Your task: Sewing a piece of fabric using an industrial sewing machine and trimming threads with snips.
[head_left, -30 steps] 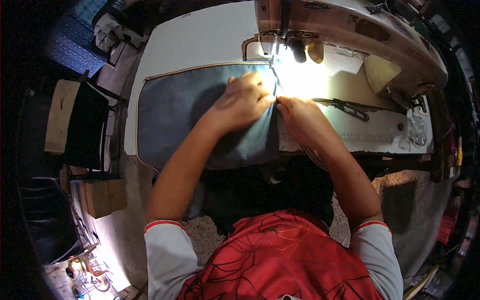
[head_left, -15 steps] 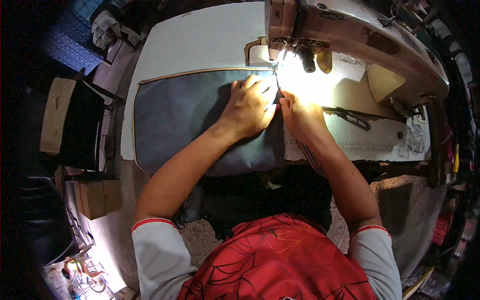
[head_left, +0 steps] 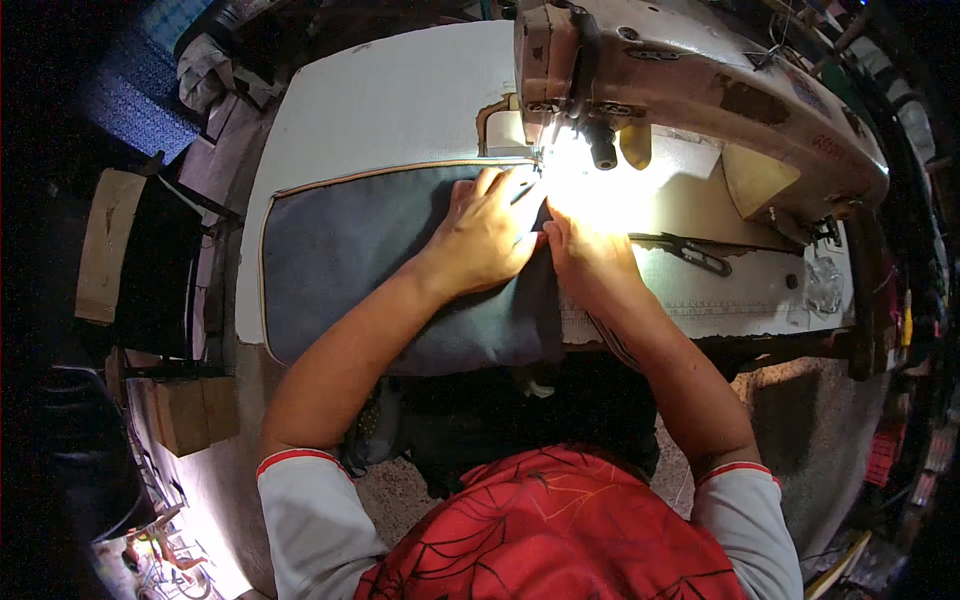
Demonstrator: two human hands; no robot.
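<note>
A dark grey fabric piece (head_left: 340,235) with light piping along its edge lies on the white sewing table, its far right corner under the needle area of a sewing machine (head_left: 690,85). My left hand (head_left: 482,235) rests on the fabric with fingers spread, their tips close to the needle. Beside it, my right hand (head_left: 592,255) pinches the fabric's right edge just in front of the needle, thumb towards my left hand. Bright lamp glare washes out the right fingertips and hides the needle point. A narrow strip hangs below my right wrist.
Right of my hands, dark scissors (head_left: 690,252) lie on the table (head_left: 370,100), near a printed ruler strip and a clear plastic bag (head_left: 824,285). A cardboard box (head_left: 190,412) and a black-topped seat (head_left: 155,260) stand to the left.
The whole view has shifted slightly, so everything sits a little lower in the picture. Both hands and the fabric keep nearly the same place relative to the needle.
</note>
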